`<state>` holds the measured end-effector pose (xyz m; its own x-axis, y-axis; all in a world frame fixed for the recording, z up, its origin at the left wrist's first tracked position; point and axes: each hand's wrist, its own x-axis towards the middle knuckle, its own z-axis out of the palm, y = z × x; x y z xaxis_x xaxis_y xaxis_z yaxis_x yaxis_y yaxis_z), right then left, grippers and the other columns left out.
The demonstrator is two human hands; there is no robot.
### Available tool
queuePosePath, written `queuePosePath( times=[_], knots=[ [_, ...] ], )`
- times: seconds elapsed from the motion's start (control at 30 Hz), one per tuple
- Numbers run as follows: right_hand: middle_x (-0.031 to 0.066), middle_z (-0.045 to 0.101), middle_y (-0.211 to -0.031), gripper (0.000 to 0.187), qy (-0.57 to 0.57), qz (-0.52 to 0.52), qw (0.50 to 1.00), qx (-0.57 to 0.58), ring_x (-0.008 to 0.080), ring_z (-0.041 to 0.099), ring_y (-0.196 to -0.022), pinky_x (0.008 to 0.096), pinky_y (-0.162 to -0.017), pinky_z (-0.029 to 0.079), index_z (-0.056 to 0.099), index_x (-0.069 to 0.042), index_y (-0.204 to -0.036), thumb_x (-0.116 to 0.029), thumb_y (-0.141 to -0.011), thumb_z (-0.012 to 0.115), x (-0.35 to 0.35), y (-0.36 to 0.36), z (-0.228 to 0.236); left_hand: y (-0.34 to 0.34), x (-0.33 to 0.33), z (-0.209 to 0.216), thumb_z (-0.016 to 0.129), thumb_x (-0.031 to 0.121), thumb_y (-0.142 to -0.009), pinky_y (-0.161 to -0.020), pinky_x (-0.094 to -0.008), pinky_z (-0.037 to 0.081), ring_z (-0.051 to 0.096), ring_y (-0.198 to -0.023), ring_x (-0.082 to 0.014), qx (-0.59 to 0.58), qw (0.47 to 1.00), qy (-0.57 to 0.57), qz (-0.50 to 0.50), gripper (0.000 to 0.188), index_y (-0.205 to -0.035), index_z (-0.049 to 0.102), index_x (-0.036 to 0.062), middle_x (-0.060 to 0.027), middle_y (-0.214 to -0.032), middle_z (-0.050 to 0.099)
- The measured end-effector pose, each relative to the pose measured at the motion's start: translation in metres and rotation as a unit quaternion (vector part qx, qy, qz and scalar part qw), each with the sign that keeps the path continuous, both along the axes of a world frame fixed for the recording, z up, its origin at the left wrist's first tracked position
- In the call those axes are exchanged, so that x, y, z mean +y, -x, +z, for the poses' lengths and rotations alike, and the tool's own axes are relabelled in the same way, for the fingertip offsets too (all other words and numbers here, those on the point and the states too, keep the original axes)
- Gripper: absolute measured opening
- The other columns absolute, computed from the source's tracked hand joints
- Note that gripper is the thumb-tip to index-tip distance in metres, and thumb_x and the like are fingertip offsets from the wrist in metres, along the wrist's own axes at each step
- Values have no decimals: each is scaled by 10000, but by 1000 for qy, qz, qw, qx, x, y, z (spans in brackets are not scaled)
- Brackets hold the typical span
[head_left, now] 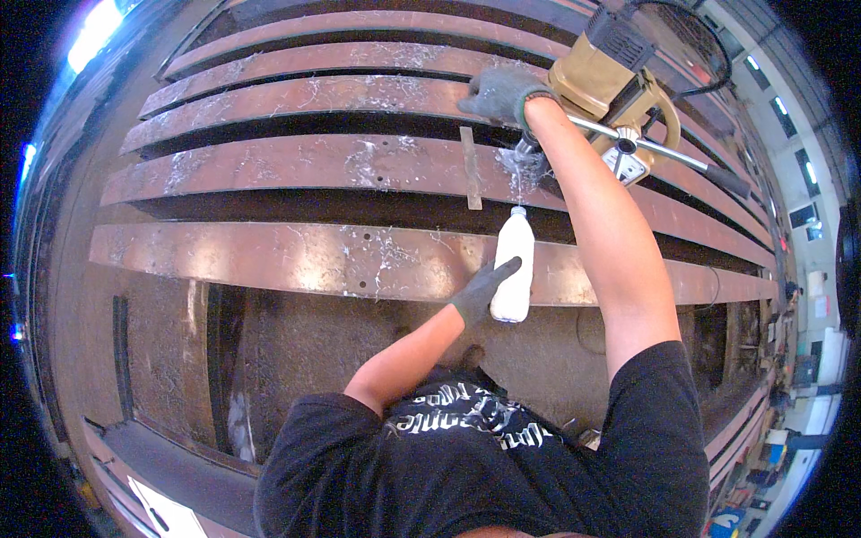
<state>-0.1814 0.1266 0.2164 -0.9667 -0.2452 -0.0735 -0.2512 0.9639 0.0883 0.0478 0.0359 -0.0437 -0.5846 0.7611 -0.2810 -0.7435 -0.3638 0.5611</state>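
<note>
My left hand point(482, 291), in a dark glove, is wrapped round a white plastic bottle point(514, 260). The bottle tilts away from me, and a thin stream runs from its tip toward the cutter point(527, 148) of a gold-coloured drilling machine point(599, 67). White fluid and shavings surround the cutter on a brown steel beam. My right hand point(502, 95), in a grey glove, closes on the far-left end of the machine's feed handle point(664, 152); my wrist and forearm cover part of that bar. A flat metal strip point(471, 169) lies left of the cutter.
Several long brown steel beams point(269, 166) run side by side across the view, with dark gaps between them. Stringy shavings and wet patches cover parts of their tops. The nearest beam point(206, 251) has small drilled holes. A black cable point(717, 76) loops behind the machine.
</note>
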Motion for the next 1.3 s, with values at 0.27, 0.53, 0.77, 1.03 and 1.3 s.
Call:
queuePosePath(
  times=[0.27,0.53,0.77,1.03,1.3],
  knots=[
    [161,767,-854,485,15,-1,1000,18,339,733,-821,475,-814,554,794,-81,-1025,-508,-884,611,0,1,-6,-2,-5,11,698,433,-991,-798,-375,614,724,-919,-218,4,1000,16,4,536,-1326,551,40,-97,-1070,701],
    [167,768,-869,476,-5,6,1000,14,337,733,-817,473,-819,557,803,-93,-1025,-501,-886,602,1,2,-7,-1,0,-2,686,436,-998,-789,-380,618,730,-912,-223,-35,999,-6,-21,534,-1332,558,39,-98,-1072,705],
    [170,768,-879,485,16,-12,1000,0,339,737,-820,475,-822,559,797,-73,-1022,-493,-883,600,-2,0,-8,2,1,-6,653,355,-1031,-726,-380,629,718,-902,-230,-37,999,-10,-15,527,-1439,450,91,-110,-1098,696],
    [206,763,-1012,505,-13,-10,1000,10,389,732,-920,477,-877,559,799,-73,-1046,-507,-873,608,-3,3,-11,4,4,-18,665,364,-1022,-762,-381,626,719,-910,-236,-46,998,-20,-25,551,-1461,456,106,-113,-1141,692],
    [208,753,-1072,500,-15,-8,1000,18,413,727,-962,478,-904,559,808,-92,-1051,-524,-879,622,0,9,-25,7,-4,-9,716,341,-988,-757,-404,631,729,-885,-256,11,1000,21,-13,573,-1428,479,62,-117,-1100,703]
  ],
)
